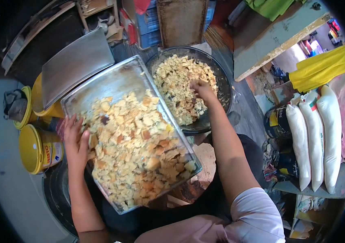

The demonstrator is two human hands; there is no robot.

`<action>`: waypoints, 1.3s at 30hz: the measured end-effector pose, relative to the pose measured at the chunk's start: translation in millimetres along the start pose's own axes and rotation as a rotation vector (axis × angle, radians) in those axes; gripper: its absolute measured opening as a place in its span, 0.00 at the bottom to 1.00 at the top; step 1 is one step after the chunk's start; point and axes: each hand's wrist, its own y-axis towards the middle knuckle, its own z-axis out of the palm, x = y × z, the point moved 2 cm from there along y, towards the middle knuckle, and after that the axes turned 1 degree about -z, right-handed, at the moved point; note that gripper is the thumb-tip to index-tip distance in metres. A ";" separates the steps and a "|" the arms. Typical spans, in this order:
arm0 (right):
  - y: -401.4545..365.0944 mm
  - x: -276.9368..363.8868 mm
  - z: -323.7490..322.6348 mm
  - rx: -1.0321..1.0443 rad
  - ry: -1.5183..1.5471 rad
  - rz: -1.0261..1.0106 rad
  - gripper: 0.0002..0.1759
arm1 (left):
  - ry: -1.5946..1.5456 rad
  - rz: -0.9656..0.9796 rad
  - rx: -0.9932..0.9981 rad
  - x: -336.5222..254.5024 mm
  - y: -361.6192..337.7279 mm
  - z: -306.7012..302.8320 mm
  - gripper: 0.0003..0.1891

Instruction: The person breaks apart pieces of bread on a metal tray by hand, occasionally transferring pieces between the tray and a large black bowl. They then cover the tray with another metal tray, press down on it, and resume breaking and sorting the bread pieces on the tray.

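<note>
A large metal baking tray (117, 79) leans over my lap, heaped with torn bread pieces (134, 141). At its left side my left hand (76, 139) grips the rim, thumb on the inner side and fingers outside. To the right of the tray stands a round dark basin (226, 77), also holding many broken bread pieces (180, 73). My right hand (203, 90) reaches into this basin, its fingers bent around some of the pieces. The fingertips are partly hidden there.
Yellow buckets (30, 149) and another metal sheet (79, 60) are on the left. A brown board (181, 24) stands behind the basin. On the right, several long white sacks (329, 133) lie beside dark containers (277, 121), under a yellow cloth (322, 69).
</note>
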 end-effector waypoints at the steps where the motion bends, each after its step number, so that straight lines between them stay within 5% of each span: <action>1: 13.8 -33.3 -9.1 -0.001 -0.097 0.091 0.12 | -0.003 -0.019 -0.003 -3.0 1.5 1.1 0.20; 5: 66.2 -177.5 -17.5 0.063 -0.500 0.334 0.19 | 0.034 -0.028 0.015 -13.8 6.0 5.4 0.21; 8: 73.6 -273.2 20.8 0.075 -0.516 0.498 0.46 | 0.043 -0.032 0.014 2.9 5.4 10.7 0.19; 10: 101.2 -331.9 72.7 0.030 -0.686 0.413 0.55 | -0.001 -0.104 0.013 -2.8 9.4 13.4 0.19; 13: 20.1 -185.5 109.5 0.007 -0.959 0.423 0.43 | 0.033 -0.106 0.030 2.9 9.0 14.2 0.18; 17: 35.5 -221.0 102.3 0.116 -0.817 0.190 0.27 | 0.058 -0.086 0.029 2.3 10.3 11.8 0.19; 19: 55.3 -253.6 91.8 0.215 -0.907 0.198 0.29 | -0.010 -0.123 -0.002 -1.3 10.8 8.7 0.16; 21: 44.6 -236.9 74.1 -0.155 -0.645 0.183 0.26 | -0.004 -0.089 -0.057 2.5 10.6 2.4 0.15; 23: 70.2 -265.5 55.5 -0.245 -0.217 0.244 0.24 | 0.022 -0.071 -0.110 12.4 8.5 -1.9 0.14; 25: 60.4 -214.1 32.5 -0.215 -0.028 0.130 0.17 | -0.043 -0.077 -0.180 16.2 7.8 -6.8 0.14; 27: 78.2 -184.6 8.9 -0.093 0.128 0.240 0.34 | -0.089 -0.090 -0.198 26.2 7.9 -11.9 0.14; 28: 79.8 -152.3 5.8 -0.173 0.123 0.355 0.33 | -0.136 -0.090 -0.197 33.5 8.5 -12.4 0.14; 30: 121.4 -123.6 -9.3 -0.018 -0.033 0.100 0.40 | -0.176 -0.135 -0.258 45.7 9.6 -10.0 0.13; 31: 110.2 -76.4 0.6 0.032 0.053 0.062 0.40 | -0.262 -0.143 -0.293 43.8 12.5 -11.9 0.13; 33: 44.6 46.1 45.9 0.176 0.192 -0.114 0.24 | -0.480 -0.200 -0.346 57.0 14.8 -6.0 0.14; 39: -56.5 206.1 181.0 0.487 -0.107 -0.347 0.24 | -0.752 -0.436 -0.257 60.7 18.2 -1.2 0.29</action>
